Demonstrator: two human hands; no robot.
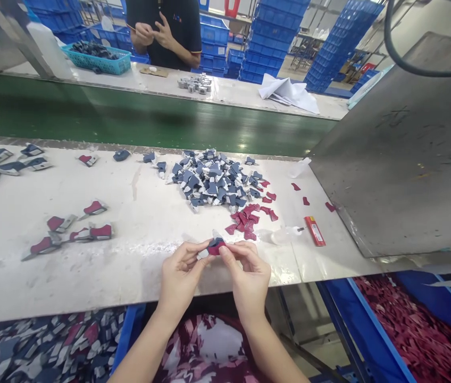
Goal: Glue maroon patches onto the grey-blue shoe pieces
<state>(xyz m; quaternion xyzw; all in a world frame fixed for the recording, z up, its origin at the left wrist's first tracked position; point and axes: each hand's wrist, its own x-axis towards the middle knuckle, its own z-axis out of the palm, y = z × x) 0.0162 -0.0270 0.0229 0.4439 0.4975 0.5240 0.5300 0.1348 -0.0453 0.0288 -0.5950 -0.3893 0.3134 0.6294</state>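
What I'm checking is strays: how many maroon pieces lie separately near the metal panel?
3: the left piece, the middle piece, and the right piece nearest the panel. Others may hide behind it.

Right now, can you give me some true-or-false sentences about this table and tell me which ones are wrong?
1. The left hand and right hand hold one blue-and-red piece. True.
2. Loose dark-red pieces lie beside the blue-and-white pile. True.
3. The pile sits in a turquoise basket. False: the pile lies on the white table.
4. The red packet lies right of the hands. True.
5. The packet touches the right hand. False: they are apart.
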